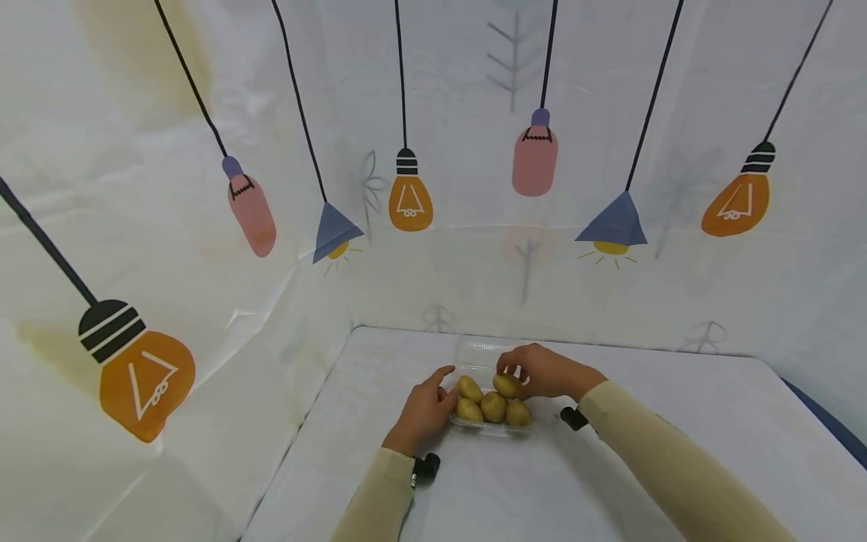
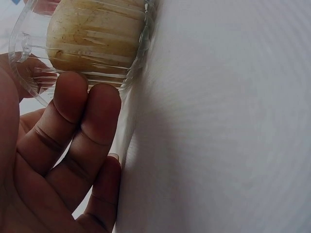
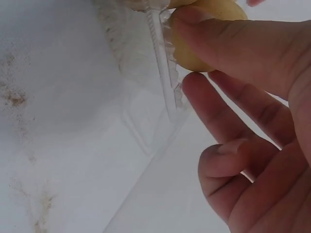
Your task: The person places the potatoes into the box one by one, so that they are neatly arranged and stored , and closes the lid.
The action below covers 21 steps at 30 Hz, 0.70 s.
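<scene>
A clear plastic clamshell container (image 1: 491,429) stands on the white table, its lid (image 1: 482,352) raised behind it. Several yellow potatoes (image 1: 494,407) sit inside. At the container's left side is my left hand (image 1: 421,410), index finger extended. Its fingertips (image 2: 99,104) press the outer wall, and the thumb (image 2: 41,77) shows through the plastic, so the wall lies between them. My right hand (image 1: 545,370) pinches one potato (image 1: 507,385) over the back right of the container. The thumb (image 3: 194,19) lies on that potato while the other fingers bend loosely below.
White sheeting printed with hanging lamps (image 1: 410,202) rises behind and to the left of the table (image 1: 494,482). Small black wrist cameras (image 1: 427,467) are strapped at both sleeves. Brownish smudges (image 3: 17,99) mark the white surface near the right hand.
</scene>
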Available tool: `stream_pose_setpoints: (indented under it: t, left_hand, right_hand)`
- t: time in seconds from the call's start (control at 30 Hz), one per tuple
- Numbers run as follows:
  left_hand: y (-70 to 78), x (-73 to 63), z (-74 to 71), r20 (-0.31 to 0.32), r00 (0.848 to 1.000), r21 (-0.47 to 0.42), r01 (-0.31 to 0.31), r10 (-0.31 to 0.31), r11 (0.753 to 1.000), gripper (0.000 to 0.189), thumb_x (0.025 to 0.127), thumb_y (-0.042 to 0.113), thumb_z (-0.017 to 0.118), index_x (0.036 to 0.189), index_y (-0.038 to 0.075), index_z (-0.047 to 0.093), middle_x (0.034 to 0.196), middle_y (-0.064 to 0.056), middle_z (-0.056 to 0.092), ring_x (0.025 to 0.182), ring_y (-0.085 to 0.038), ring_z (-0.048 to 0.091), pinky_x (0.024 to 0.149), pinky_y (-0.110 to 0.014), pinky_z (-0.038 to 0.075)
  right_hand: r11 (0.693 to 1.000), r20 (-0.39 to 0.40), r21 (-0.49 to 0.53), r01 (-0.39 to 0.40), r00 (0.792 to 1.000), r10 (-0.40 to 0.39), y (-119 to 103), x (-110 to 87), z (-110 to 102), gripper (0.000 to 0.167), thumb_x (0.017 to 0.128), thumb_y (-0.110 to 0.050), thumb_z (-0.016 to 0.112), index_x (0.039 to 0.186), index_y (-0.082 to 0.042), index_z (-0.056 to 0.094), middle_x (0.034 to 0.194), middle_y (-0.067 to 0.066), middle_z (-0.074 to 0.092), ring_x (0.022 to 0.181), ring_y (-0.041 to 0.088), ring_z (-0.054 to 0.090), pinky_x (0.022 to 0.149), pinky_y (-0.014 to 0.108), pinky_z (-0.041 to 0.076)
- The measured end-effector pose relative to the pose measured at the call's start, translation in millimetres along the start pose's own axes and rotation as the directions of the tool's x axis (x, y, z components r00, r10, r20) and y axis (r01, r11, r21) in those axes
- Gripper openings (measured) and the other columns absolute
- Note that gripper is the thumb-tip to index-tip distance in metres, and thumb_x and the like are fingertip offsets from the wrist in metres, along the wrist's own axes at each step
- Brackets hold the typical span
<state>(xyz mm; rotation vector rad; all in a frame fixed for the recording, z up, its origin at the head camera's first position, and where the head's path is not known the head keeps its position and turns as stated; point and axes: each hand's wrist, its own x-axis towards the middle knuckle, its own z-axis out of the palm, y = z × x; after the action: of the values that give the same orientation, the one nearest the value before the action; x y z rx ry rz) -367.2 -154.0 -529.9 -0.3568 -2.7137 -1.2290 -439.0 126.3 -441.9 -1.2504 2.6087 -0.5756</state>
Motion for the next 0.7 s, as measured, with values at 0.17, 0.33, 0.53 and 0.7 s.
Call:
stream_pose_setpoints:
  t: [0.17,0.33,0.53,0.7]
  left_hand:
    - [-0.7,1.2,0.5,0.005,1.000,0.010,0.016,-0.016,1.000,0.052,0.110,0.031,0.058,0.158,0.012,0.049,0.071,0.010,0.062,0.058,-0.007,0.055,0.058,-0.029,0.048]
    - [-0.8,1.9,0.9,0.000,1.000,0.013,0.010,-0.010,1.000,0.051,0.110,0.031,0.058,0.158,0.013,0.049,0.070,0.010,0.062,0.058,-0.008,0.055,0.057,-0.029,0.048]
    - [1.7,0.7,0.0,0.003,1.000,0.008,0.013,-0.013,1.000,0.052,0.110,0.031,0.058,0.158,0.012,0.049,0.070,0.010,0.062,0.058,-0.008,0.055,0.057,-0.029,0.048]
    - [2.7,-0.3,0.4,0.000,1.000,0.006,0.012,-0.012,1.000,0.052,0.110,0.030,0.059,0.157,0.012,0.050,0.070,0.010,0.062,0.058,-0.008,0.055,0.057,-0.029,0.048]
  right_hand:
    - [1.000,-0.011,0.008,0.010,1.000,-0.010,0,-2.4,0,0.042,0.086,0.002,0.085,0.121,-0.018,0.073,0.117,-0.003,0.070,0.095,0.014,0.066,0.087,0.046,0.058]
    - [0.999,-0.038,0.039,0.006,0.999,-0.004,2,-6.4,1,0.043,0.087,0.006,0.083,0.123,-0.016,0.074,0.120,-0.001,0.070,0.098,0.019,0.067,0.087,0.048,0.058]
    - [0.999,-0.083,0.038,-0.013,0.996,0.016,12,-8.6,8,0.046,0.086,0.002,0.084,0.126,-0.018,0.075,0.117,-0.005,0.070,0.095,0.029,0.067,0.079,0.035,0.055]
    - [0.994,-0.156,0.101,-0.045,0.986,0.060,16,-15.3,17,0.047,0.084,-0.001,0.087,0.127,-0.017,0.073,0.117,-0.005,0.073,0.099,0.028,0.067,0.081,0.037,0.055]
